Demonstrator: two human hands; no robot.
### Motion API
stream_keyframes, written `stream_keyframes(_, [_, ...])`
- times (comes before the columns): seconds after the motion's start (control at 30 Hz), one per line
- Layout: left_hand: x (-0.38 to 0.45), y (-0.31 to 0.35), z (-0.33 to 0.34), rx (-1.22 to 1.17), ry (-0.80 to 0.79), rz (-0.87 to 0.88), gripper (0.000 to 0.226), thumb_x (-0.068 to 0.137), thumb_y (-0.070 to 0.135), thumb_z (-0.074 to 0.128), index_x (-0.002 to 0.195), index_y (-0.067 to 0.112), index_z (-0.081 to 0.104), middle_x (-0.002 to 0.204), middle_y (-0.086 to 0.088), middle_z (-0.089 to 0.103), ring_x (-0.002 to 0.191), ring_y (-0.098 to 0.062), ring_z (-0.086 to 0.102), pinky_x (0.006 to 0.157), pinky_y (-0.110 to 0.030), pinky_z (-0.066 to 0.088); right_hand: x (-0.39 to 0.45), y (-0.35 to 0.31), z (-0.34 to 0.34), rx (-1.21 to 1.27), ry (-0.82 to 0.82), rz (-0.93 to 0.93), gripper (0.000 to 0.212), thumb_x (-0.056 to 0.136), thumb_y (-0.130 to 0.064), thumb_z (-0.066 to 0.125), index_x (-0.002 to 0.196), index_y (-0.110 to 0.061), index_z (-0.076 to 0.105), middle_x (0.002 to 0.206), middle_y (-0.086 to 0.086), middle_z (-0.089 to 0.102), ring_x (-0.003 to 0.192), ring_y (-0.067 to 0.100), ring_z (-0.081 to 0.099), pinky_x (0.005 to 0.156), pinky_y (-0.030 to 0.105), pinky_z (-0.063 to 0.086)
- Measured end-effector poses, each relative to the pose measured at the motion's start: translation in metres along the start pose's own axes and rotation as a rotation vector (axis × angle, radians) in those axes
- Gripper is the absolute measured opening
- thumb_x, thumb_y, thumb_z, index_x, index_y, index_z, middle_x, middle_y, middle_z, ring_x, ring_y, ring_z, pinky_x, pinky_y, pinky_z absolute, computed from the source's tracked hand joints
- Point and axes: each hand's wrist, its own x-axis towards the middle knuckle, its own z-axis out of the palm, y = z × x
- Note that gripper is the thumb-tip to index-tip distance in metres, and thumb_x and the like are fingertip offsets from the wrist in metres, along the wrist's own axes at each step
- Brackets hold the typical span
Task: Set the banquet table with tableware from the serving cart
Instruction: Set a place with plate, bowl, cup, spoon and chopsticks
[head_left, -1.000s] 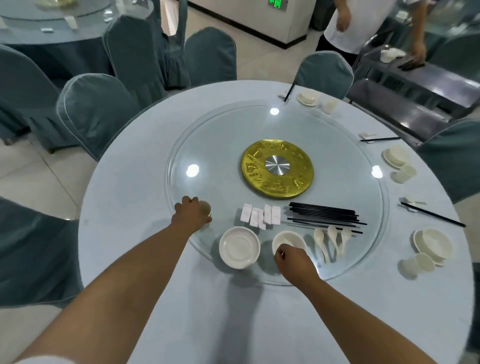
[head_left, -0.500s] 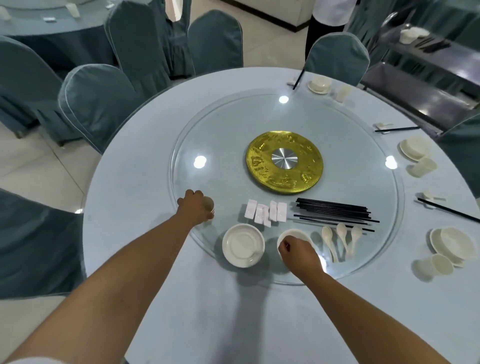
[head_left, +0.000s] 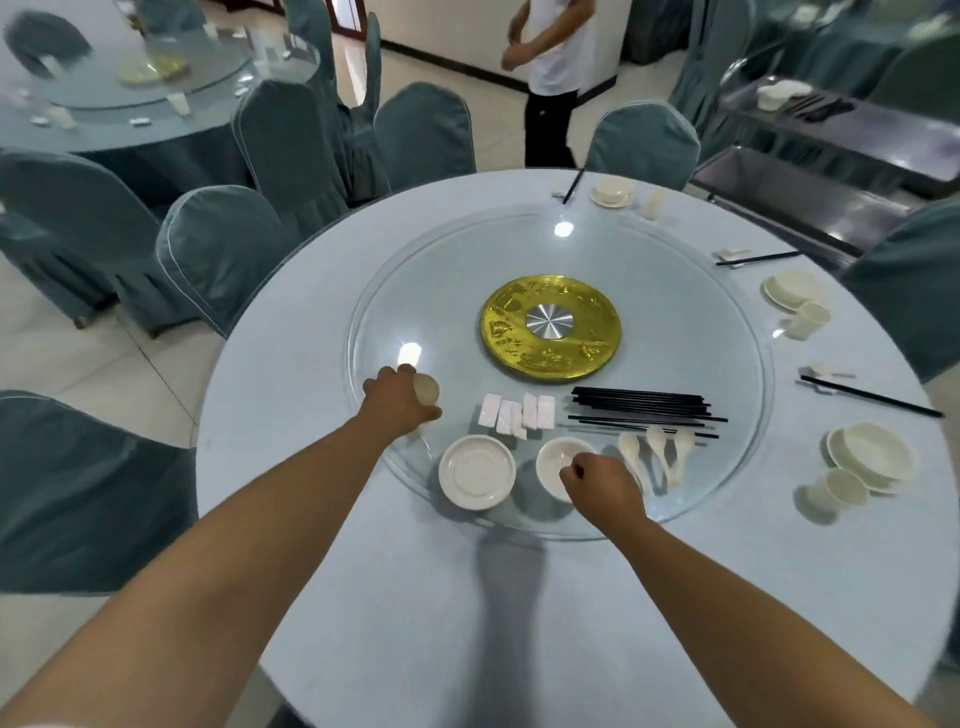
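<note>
On the glass turntable (head_left: 727, 364) of the round table, my left hand (head_left: 397, 400) grips a small cream cup (head_left: 427, 394), held tilted on its side. My right hand (head_left: 597, 480) pinches the near rim of a white bowl (head_left: 558, 462). A white saucer (head_left: 477, 472) sits between my hands. Behind them lie several white chopstick rests (head_left: 517, 413), a bundle of black chopsticks (head_left: 641, 408) and three white spoons (head_left: 657, 452).
Set places with plates, cups and chopsticks line the right table edge (head_left: 872, 457). A gold centrepiece (head_left: 550, 330) marks the middle. Covered chairs (head_left: 218, 254) stand left and behind. A person (head_left: 553, 78) stands beyond the table, the steel serving cart (head_left: 810, 156) at far right.
Both hands stay on the cup and the bowl; the cup now shows tilted in my left hand. My view has tipped up, showing the standing person.
</note>
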Motion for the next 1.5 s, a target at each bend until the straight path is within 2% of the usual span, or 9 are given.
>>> stream_keyframes(0.07, [-0.019, 0.018, 0.01, 0.0, -0.012, 0.045, 0.08, 0.071, 0.058, 0.075, 0.132, 0.016, 0.045, 0.122, -0.013, 0.051, 0.114, -0.032, 0.052, 0.098, -0.038, 0.04, -0.013, 0.012, -0.004, -0.004, -0.001, 0.006, 0.029, 0.088, -0.03, 0.045, 0.061, -0.019, 0.047, 0.06, -0.002, 0.049, 0.056, 0.015, 0.048, 0.046, 0.023, 0.029])
stream_keyframes(0.2, [-0.057, 0.062, 0.04, 0.097, -0.053, 0.153, 0.079, 0.073, 0.061, 0.072, 0.132, 0.017, 0.045, 0.123, -0.011, 0.054, 0.113, -0.029, 0.053, 0.097, -0.039, 0.039, -0.043, 0.045, -0.011, 0.04, 0.031, 0.067, 0.031, 0.088, -0.027, 0.044, 0.059, -0.019, 0.038, 0.057, -0.001, 0.049, 0.051, 0.015, 0.042, 0.047, 0.026, 0.032])
stream_keyframes(0.3, [-0.085, 0.094, 0.068, 0.083, -0.126, 0.208, 0.08, 0.071, 0.06, 0.073, 0.133, 0.018, 0.044, 0.126, -0.01, 0.053, 0.116, -0.031, 0.051, 0.098, -0.04, 0.041, -0.066, 0.073, -0.014, 0.083, 0.044, 0.126, 0.028, 0.088, -0.025, 0.045, 0.062, -0.015, 0.04, 0.06, 0.001, 0.05, 0.053, 0.017, 0.04, 0.05, 0.028, 0.032])
stream_keyframes(0.4, [-0.11, 0.119, 0.096, 0.043, -0.203, 0.256, 0.085, 0.068, 0.056, 0.078, 0.136, 0.019, 0.043, 0.131, -0.009, 0.05, 0.119, -0.032, 0.05, 0.1, -0.043, 0.044, -0.087, 0.099, -0.017, 0.105, 0.045, 0.171, 0.029, 0.089, -0.023, 0.044, 0.063, -0.014, 0.038, 0.06, 0.001, 0.049, 0.054, 0.018, 0.04, 0.049, 0.029, 0.03])
stream_keyframes(0.57, [-0.143, 0.154, 0.145, 0.16, -0.284, 0.378, 0.087, 0.068, 0.061, 0.073, 0.135, 0.016, 0.04, 0.127, -0.01, 0.05, 0.113, -0.032, 0.051, 0.094, -0.042, 0.048, -0.122, 0.143, -0.022, 0.124, 0.046, 0.265, 0.026, 0.091, -0.021, 0.044, 0.067, -0.012, 0.041, 0.061, 0.001, 0.047, 0.055, 0.018, 0.038, 0.049, 0.029, 0.027])
stream_keyframes(0.73, [-0.164, 0.179, 0.192, 0.222, -0.388, 0.425, 0.086, 0.069, 0.06, 0.072, 0.135, 0.018, 0.038, 0.131, -0.008, 0.047, 0.122, -0.031, 0.043, 0.093, -0.044, 0.048, -0.15, 0.184, -0.021, 0.106, 0.052, 0.34, 0.031, 0.093, -0.02, 0.043, 0.063, -0.016, 0.034, 0.06, 0.0, 0.044, 0.059, 0.021, 0.04, 0.048, 0.029, 0.025])
stream_keyframes(0.87, [-0.175, 0.181, 0.222, 0.244, -0.429, 0.426, 0.088, 0.069, 0.06, 0.073, 0.136, 0.018, 0.036, 0.132, -0.007, 0.045, 0.12, -0.032, 0.043, 0.092, -0.043, 0.047, -0.162, 0.207, -0.013, 0.136, 0.037, 0.392, 0.027, 0.092, -0.021, 0.042, 0.067, -0.014, 0.037, 0.064, 0.003, 0.044, 0.06, 0.019, 0.034, 0.054, 0.03, 0.027])
stream_keyframes(1.27, [-0.192, 0.157, 0.263, 0.232, -0.482, 0.366, 0.081, 0.075, 0.052, 0.074, 0.135, 0.016, 0.034, 0.131, -0.008, 0.041, 0.116, -0.03, 0.044, 0.091, -0.039, 0.048, -0.172, 0.228, 0.014, 0.195, -0.03, 0.436, 0.029, 0.09, -0.021, 0.043, 0.064, -0.016, 0.032, 0.059, -0.003, 0.036, 0.055, 0.014, 0.027, 0.052, 0.028, 0.023])
stream_keyframes(1.5, [-0.189, 0.154, 0.256, 0.15, -0.527, 0.345, 0.104, 0.068, 0.067, 0.072, 0.148, 0.022, 0.024, 0.138, -0.007, 0.038, 0.125, -0.031, 0.039, 0.096, -0.042, 0.045, -0.161, 0.216, 0.015, 0.158, -0.049, 0.397, 0.029, 0.09, -0.021, 0.042, 0.063, -0.017, 0.031, 0.058, -0.003, 0.037, 0.055, 0.015, 0.028, 0.051, 0.028, 0.023])
